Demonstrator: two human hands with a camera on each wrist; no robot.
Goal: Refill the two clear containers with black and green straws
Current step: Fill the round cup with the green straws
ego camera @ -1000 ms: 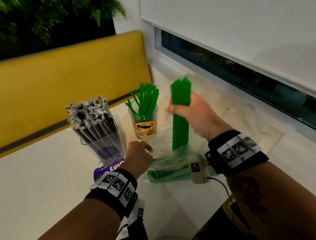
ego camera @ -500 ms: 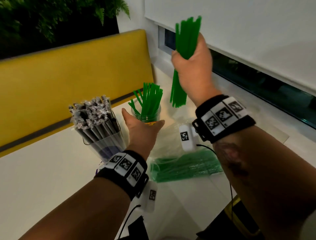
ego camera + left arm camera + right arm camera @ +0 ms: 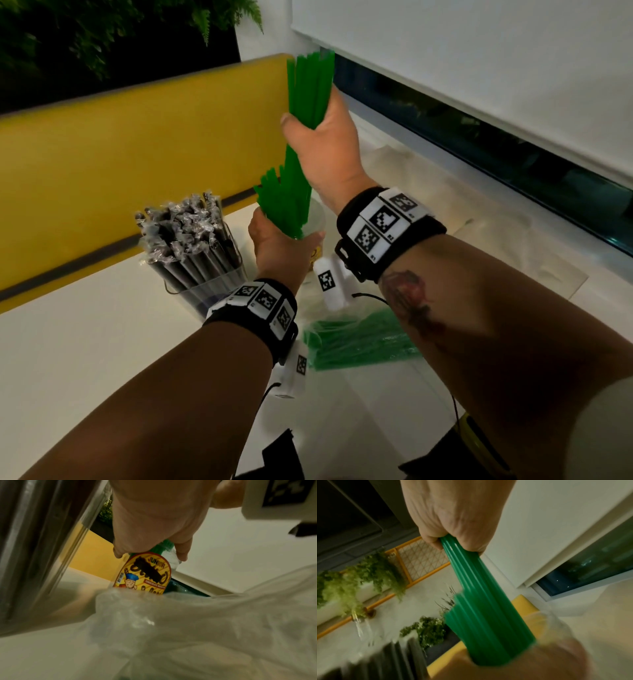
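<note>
My right hand grips a bundle of green straws upright, their lower ends dipping into the clear jar with the yellow label. My left hand holds that jar round its upper part, thumb and fingers on either side. Other green straws stand in the jar. The right wrist view shows the bundle running down from my fist into the jar's rim. To the left stands a clear container packed with wrapped black straws.
A plastic bag of more green straws lies on the white table in front of the jar, its crumpled film near my left wrist. A yellow bench back runs behind the table, a window sill to the right.
My right hand has carried the green bundle from high over the table down and left into the jar's mouth. My left hand went from open beside the jar to holding it.
</note>
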